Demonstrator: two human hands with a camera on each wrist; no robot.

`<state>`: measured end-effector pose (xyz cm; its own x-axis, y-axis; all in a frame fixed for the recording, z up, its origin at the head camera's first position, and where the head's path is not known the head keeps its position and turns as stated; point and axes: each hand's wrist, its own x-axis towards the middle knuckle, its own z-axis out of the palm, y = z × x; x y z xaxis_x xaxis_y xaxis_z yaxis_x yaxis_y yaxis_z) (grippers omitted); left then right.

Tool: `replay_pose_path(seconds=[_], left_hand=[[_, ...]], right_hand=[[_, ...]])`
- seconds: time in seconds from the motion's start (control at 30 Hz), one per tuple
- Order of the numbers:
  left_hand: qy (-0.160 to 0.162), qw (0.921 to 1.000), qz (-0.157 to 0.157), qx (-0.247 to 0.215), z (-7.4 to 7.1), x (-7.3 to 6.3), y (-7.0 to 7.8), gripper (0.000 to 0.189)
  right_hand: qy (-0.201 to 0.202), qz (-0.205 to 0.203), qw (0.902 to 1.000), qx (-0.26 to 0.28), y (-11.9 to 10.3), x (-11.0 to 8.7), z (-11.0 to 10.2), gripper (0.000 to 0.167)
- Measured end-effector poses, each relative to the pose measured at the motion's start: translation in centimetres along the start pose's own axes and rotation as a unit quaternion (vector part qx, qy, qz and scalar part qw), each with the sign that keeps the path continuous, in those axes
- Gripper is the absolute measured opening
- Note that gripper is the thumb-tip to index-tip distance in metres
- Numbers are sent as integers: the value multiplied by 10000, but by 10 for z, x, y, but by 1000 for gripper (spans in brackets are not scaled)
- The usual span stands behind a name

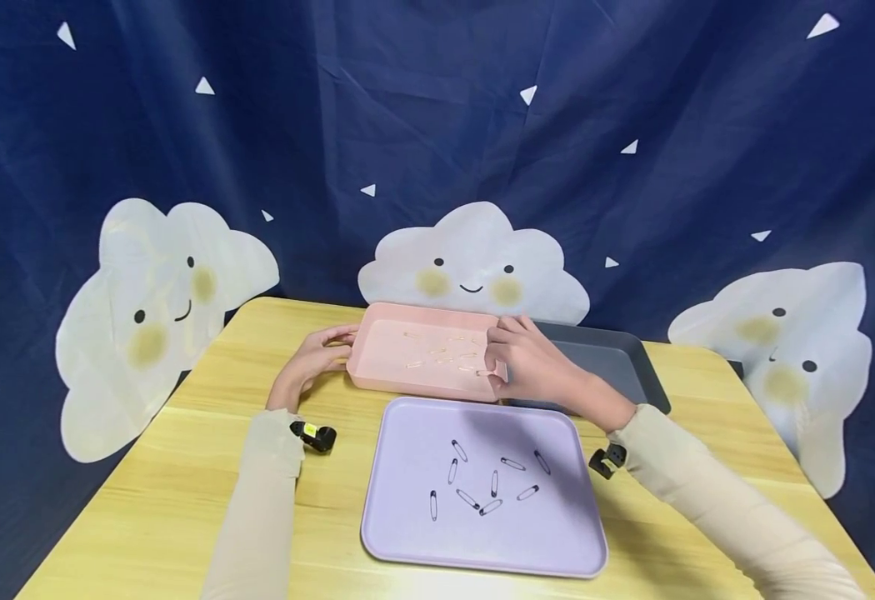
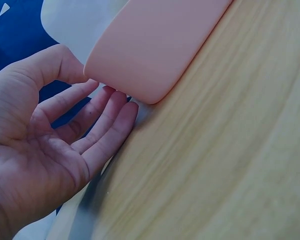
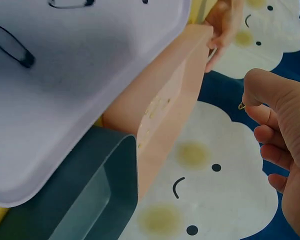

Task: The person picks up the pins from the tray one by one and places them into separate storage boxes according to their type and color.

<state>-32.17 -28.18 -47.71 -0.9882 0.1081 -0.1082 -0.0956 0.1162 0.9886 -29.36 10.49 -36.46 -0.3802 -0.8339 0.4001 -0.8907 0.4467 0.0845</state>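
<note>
Between thumb and index finger, my right hand (image 1: 531, 360) pinches a small gold safety pin (image 3: 241, 106). In the head view that hand is over the right end of the pink tray (image 1: 388, 385), with its other fingers loosely bent. Several gold safety pins (image 1: 445, 359) lie scattered in the pink tray. My left hand (image 1: 316, 358) is at the tray's left end. In the left wrist view its thumb is at the rim and its relaxed fingertips rest by the outer end wall (image 2: 140, 90).
In front of the pink tray lies a lilac tray (image 1: 482, 554) with several black safety pins (image 1: 494, 483) on it. A dark grey tray (image 1: 595, 354) adjoins the pink one on the right. A navy curtain (image 1: 437, 108) with white clouds hangs behind the wooden table (image 1: 317, 533).
</note>
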Motion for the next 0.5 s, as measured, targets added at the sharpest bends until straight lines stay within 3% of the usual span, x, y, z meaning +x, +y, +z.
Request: replay_pose_path(seconds=[0.5], left_hand=[[38, 9999, 22, 96, 1, 1, -1, 57]], right_hand=[[163, 419, 9990, -62, 18, 41, 18, 11]])
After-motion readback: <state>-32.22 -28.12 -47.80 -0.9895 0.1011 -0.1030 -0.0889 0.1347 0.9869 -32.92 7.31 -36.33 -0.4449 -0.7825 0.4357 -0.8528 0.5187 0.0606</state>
